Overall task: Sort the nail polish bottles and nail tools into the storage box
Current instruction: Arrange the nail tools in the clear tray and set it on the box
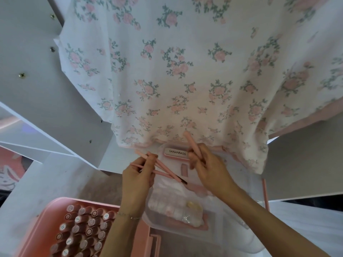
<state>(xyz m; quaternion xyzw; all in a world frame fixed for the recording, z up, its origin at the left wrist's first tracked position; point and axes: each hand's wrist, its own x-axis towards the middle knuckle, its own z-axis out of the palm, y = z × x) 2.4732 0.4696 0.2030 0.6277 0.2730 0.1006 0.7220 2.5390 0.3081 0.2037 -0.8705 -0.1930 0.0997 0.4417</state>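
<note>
pink storage box (42, 219) packed with nail polish bottles (83, 227), left hand (137, 175) grip clamped on pink brushes (163, 169), right hand (207, 166) on another

Two bare forearms are seen entering from the lower edge, with no sleeve reaching the wrists. A thin chain bracelet (129, 216), fine-linked and pale metallic, is worn around the wrist of the left hand (136, 178). Nothing is worn on the wrist of the right hand (208, 168), and no rings can be made out on the fingers of either hand, though the fingertips are slightly blurred.
</note>
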